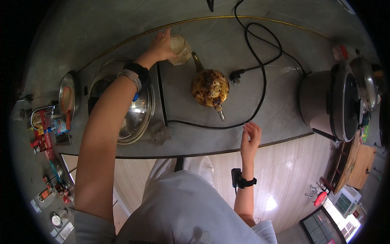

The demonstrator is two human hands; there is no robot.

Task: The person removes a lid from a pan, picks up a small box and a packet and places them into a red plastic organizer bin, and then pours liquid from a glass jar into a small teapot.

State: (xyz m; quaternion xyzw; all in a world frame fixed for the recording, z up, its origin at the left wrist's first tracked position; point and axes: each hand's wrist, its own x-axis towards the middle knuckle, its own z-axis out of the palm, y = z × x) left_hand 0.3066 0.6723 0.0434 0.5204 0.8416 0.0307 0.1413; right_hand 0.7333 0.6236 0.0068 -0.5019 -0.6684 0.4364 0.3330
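My left hand (163, 47) reaches to the back of the grey counter. Its thumb and fingers lie around the near side of a cloudy, translucent container (181, 50). Just right of that container is a round, brown-stained metal vessel (210, 88), with one arm-like part pointing back and a shorter one pointing forward. My right hand (251, 137) hovers at the counter's front edge, fingers loosely bent and apart from the thumb, holding nothing. Its fingertips appear close to a black power cord (257, 111); whether they touch it cannot be told.
A large steel basin (149, 122) sits under my left forearm, beside a crumpled grey rag (161, 133). The cord's plug (236, 76) lies right of the stained vessel. An electric pressure cooker (317, 100) stands at right. A metal pan lid (76, 94) and orange strainer (67, 119) are at left.
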